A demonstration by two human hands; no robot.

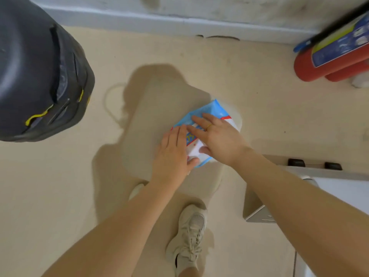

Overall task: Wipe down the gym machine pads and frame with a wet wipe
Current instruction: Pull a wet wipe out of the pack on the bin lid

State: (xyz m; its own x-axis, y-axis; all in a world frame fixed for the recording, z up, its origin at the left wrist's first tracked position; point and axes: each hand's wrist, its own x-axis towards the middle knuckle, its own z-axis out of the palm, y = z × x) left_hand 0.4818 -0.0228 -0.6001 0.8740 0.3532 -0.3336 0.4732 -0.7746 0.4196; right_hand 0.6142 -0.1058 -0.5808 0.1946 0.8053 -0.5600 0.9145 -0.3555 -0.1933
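A blue and white pack of wet wipes is at the centre of the head view, over the beige floor. My left hand grips its near left edge, thumb on the lower corner. My right hand lies across the top of the pack, fingers spread flat on it and pointing left, a ring on one finger. Most of the pack's face is hidden under both hands. No loose wipe shows.
A large black punching bag with yellow cord hangs at upper left. Two red fire extinguishers stand at the upper right by the wall. A grey metal machine frame sits at right. My beige shoe is below.
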